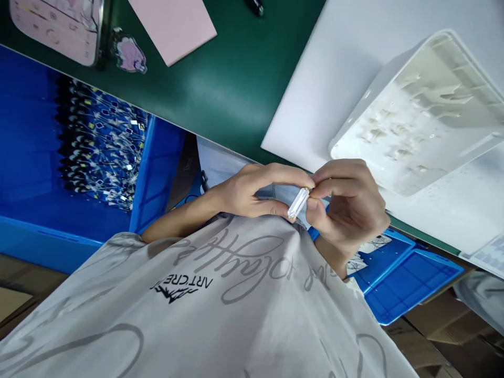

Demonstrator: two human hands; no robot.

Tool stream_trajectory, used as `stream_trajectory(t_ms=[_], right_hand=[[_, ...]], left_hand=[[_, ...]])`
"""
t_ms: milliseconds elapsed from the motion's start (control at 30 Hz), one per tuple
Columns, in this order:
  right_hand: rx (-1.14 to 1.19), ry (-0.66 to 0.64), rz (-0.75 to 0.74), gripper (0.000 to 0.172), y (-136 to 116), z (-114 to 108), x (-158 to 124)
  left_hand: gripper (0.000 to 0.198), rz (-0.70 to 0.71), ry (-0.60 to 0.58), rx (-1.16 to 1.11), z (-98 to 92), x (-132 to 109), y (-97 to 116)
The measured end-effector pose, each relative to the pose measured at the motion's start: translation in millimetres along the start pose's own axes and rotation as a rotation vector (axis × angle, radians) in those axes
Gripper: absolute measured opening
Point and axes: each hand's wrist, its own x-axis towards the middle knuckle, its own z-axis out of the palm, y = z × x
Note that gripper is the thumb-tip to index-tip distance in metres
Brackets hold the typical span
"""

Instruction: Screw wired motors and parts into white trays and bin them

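Observation:
My left hand (260,189) holds a small, shiny, silver-white oblong piece (298,203) between thumb and index finger, in front of my shirt. Yellowish bits show at both ends of this piece. Close against its upper end, my right hand (348,202) is closed in a pinch, thumb against fingertips. Whatever lies between those right fingertips is too small or hidden to make out. Both hands are just off the near edge of the green table (236,100).
A white plastic bin (358,118) with small pale parts stands on white sheeting at right. At left, a blue crate (157,157) holds many wired parts. Another blue container (413,283) sits low right. A pink pad (177,26), phone (59,26) and charm (129,53) lie on the table.

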Motion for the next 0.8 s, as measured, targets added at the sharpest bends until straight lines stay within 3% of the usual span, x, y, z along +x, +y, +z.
stream_trajectory(t_ms=[67,300,467,633,800], right_hand=[[-0.037,0.011,-0.024,0.005,-1,3,1],[-0.142,0.152,-0.156,0.014,1,23,7],[-0.083,0.107,-0.22,0.016,0,29,10],[-0.023,0.117,-0.144,0.015,-2,32,8],[-0.063,0.044,-0.084,0.009,0,31,5]], left_hand=[[0.076,-0.01,-0.004,-0.014,0.3,-1,1],[0.08,0.116,0.142,-0.135,11.8,-1,10],[0.08,0.107,0.229,-0.232,13.6,-6,13],[0.075,0.109,0.209,-0.243,7.7,-6,14],[0.075,0.09,0.202,-0.207,5.0,-10,11]])
